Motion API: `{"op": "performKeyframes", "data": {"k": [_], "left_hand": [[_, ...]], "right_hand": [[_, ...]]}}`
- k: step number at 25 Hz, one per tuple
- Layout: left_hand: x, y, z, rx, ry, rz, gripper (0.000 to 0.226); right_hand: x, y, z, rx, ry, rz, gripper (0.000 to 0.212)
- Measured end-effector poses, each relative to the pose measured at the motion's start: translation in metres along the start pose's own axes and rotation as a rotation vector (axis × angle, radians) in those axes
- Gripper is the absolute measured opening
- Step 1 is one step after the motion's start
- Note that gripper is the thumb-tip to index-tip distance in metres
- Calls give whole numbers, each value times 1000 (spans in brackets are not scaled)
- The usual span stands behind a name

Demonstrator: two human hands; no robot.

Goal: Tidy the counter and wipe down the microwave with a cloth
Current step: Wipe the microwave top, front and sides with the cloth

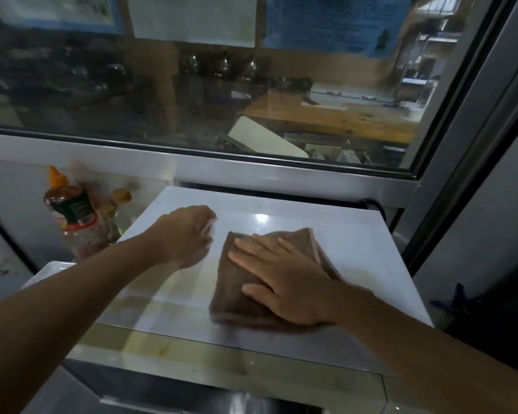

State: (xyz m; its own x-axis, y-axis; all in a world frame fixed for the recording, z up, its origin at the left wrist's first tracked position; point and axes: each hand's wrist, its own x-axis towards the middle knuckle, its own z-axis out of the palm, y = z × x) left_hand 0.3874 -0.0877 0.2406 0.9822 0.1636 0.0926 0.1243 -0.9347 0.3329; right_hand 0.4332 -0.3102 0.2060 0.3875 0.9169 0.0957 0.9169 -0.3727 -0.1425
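Observation:
A white microwave (pixel 356 243) stands below a window, and I look down on its flat top. A folded brown cloth (pixel 237 282) lies on that top, right of centre. My right hand (pixel 284 279) lies flat on the cloth with straight, spread fingers and presses it down. My left hand (pixel 189 234) hovers over or rests on the top just left of the cloth, fingers curled downward. Something pale shows at its fingertips, too blurred to identify.
A sauce bottle (pixel 69 210) with an orange cap and smaller bottles (pixel 117 210) stand left of the microwave against the wall. A window ledge (pixel 251 171) runs behind. A steel frame (pixel 461 144) rises on the right. The microwave's front edge (pixel 222 366) looks stained.

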Motion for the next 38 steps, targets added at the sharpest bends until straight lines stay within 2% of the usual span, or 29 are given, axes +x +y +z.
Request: {"op": "performKeyframes", "data": {"k": [2, 6, 8, 10, 13, 14, 16, 19, 20, 21, 24, 25, 27, 30, 31, 35, 36, 38], "left_hand": [[-5, -19, -11, 81, 32, 9, 39], [-12, -45, -10, 148, 11, 42, 40], [-11, -52, -8, 117, 2, 41, 42], [-10, -59, -11, 99, -24, 78, 43], [-9, -76, -23, 78, -19, 102, 43], [-10, -84, -26, 70, -14, 105, 43], [-12, -95, -28, 60, -8, 128, 43], [-12, -99, -27, 40, -7, 186, 43], [-12, -102, -27, 24, -12, 197, 43], [-12, -105, -29, 2, -24, 191, 43], [-12, -123, -38, -68, -40, 104, 44], [-12, -128, -38, -71, -44, 103, 44], [-12, -133, -37, -60, -44, 131, 46], [-14, -134, -32, -185, -22, 117, 51], [-16, -135, -32, -239, 0, 112, 52], [-28, -147, -34, -366, 98, 196, 45], [-31, -150, -34, -376, 99, 187, 47], [-36, -154, -32, -376, 102, 153, 49]], "right_hand": [[-5, 6, -5, 27, -17, -19, 59], [45, 38, -23, -41, -68, 366, 54], [76, 28, -19, -49, -53, 454, 54], [89, -3, -4, -43, -28, 355, 56], [69, -47, 15, -22, 3, 22, 60], [67, -46, 14, -6, -19, -15, 60], [83, -26, 2, 0, -58, 83, 57], [126, -5, -12, -72, -71, 390, 53], [136, -11, -9, -68, -65, 407, 54], [139, -21, -2, -61, -50, 362, 55], [117, -51, 21, -34, 0, -4, 60], [116, -48, 19, -24, -8, -51, 60], [141, -33, 6, -37, -17, 40, 58], [186, -26, 0, -119, -56, 256, 53], [192, -32, 5, -124, -53, 251, 54], [178, -52, 21, -6, 7, -25, 58], [187, -46, 16, 2, 27, -29, 56], [218, -35, 8, -43, 27, 87, 48]]}}
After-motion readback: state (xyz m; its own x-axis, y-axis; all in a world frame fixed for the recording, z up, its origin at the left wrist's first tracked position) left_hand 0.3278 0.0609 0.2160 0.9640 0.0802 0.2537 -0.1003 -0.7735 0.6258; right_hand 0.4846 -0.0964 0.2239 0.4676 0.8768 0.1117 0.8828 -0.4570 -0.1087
